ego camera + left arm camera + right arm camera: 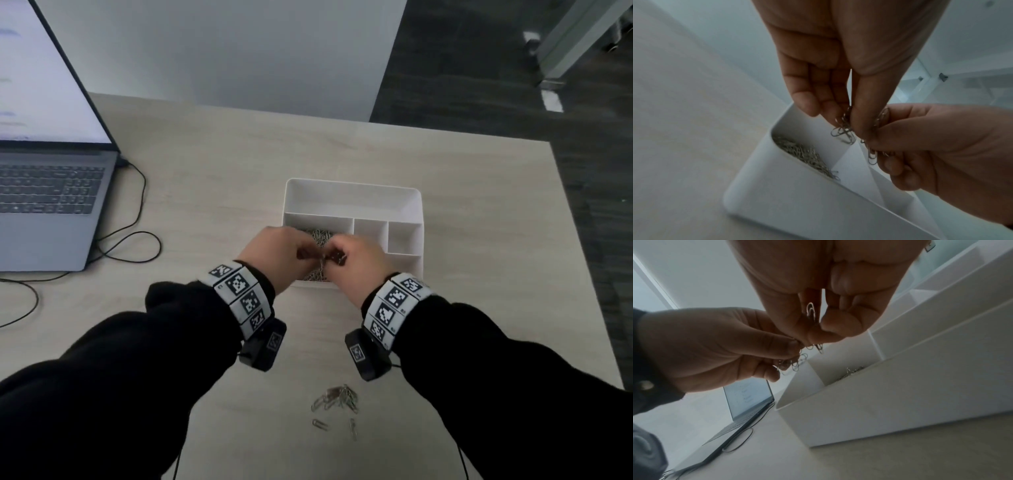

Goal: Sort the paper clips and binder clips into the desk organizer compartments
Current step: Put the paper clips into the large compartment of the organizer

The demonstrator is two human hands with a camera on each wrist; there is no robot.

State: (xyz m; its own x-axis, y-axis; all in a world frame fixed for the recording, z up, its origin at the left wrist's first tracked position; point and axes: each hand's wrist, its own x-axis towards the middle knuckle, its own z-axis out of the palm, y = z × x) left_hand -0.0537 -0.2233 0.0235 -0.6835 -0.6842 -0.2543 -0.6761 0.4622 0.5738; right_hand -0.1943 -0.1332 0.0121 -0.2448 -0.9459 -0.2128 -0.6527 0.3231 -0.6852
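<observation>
The white desk organizer (352,192) stands in the middle of the table. Its near-left compartment holds a pile of silver paper clips (803,154). Both hands hover just above that compartment. My left hand (301,251) pinches a tangled bunch of paper clips (844,129) between thumb and fingers. My right hand (337,255) pinches more clips (872,155) of the same tangle, and one clip (811,311) shows between its fingers. The fingertips of the two hands touch. A small heap of loose paper clips (337,401) lies on the table near me. No binder clip is plainly visible.
An open laptop (51,192) stands at the far left, its black cable (137,219) looping across the table toward the organizer. The organizer's long back compartment (352,198) and small right compartments (404,236) look bare. The table's right edge (582,274) borders dark floor.
</observation>
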